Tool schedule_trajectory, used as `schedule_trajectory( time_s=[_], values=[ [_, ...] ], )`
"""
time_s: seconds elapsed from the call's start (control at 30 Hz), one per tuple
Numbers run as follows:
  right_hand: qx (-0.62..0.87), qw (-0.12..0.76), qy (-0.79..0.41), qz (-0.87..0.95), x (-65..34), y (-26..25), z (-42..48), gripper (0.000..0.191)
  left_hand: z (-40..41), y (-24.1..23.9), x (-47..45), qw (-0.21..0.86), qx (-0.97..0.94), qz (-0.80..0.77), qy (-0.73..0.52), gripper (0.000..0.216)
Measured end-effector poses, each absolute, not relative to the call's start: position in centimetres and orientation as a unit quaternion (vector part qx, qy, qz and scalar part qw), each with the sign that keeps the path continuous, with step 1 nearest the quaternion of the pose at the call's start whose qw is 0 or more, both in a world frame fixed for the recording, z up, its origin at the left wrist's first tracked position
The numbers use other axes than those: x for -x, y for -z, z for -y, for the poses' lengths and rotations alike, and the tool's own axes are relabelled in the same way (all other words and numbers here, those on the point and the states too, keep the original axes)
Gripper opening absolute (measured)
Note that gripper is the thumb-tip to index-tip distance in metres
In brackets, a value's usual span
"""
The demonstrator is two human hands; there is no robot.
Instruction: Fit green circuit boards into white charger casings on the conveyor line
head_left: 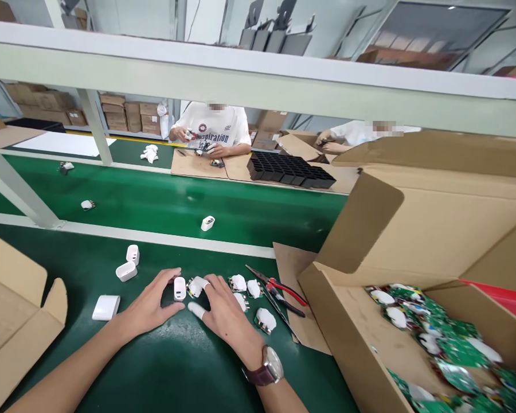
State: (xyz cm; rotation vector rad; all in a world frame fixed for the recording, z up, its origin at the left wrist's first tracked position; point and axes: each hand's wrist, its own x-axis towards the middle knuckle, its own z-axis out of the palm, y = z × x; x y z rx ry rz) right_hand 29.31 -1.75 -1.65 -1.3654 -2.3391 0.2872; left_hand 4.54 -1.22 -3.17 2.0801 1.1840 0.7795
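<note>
My left hand [151, 306] rests on the green mat, thumb and forefinger pinched around a small white charger shell [179, 288] standing upright. My right hand [224, 312], with white finger cots and a wristwatch, lies beside it, its fingertips gripping a white charger insert with a green circuit board [194, 286] right next to the shell. Several more white inserts [246, 289] lie just right of my right hand. Three empty white shells [126, 271] sit to the left of my left hand.
Red-handled cutters [284, 292] lie on a cardboard flap. An open carton [417, 252] at right holds several green circuit boards [447, 338]. Another carton [8, 321] stands at left. White chargers [207, 223] ride the conveyor. Two people work opposite, near a black tray [290, 170].
</note>
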Motion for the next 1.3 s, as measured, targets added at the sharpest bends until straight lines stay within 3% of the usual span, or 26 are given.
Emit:
schedule_trajectory(
  time_s=[0.1,0.27,0.4,0.47,0.63,0.8,1.3],
  values=[
    [0.489,0.219,-0.106,0.838,-29.2,2.1,1.6,0.023,1.3,3.3,-4.6,0.312,-0.786,-0.446,-0.294,0.069],
    [0.49,0.324,-0.119,0.801,-29.1,1.7,1.7,0.041,1.5,3.8,-5.0,0.274,-0.783,-0.466,-0.307,0.065],
    [0.424,0.383,-0.157,0.806,-28.7,0.4,2.2,0.042,1.6,3.2,-5.1,0.263,-0.776,-0.494,-0.29,0.087],
    [0.415,0.389,-0.171,0.804,-28.5,0.0,2.4,0.044,1.6,2.4,-5.1,0.292,-0.794,-0.467,-0.257,0.084],
    [0.431,0.389,-0.16,0.798,-28.5,-0.3,3.0,0.054,1.5,1.4,-5.5,0.351,-0.788,-0.444,-0.244,0.039],
    [0.405,0.36,-0.13,0.83,-28.5,-1.2,3.3,0.052,1.3,2.5,-5.3,0.308,-0.777,-0.455,-0.309,0.037],
    [0.398,0.275,-0.049,0.874,-28.0,-0.8,3.9,0.045,1.4,4.1,-5.0,0.192,-0.843,-0.408,-0.293,0.046]
  ],
)
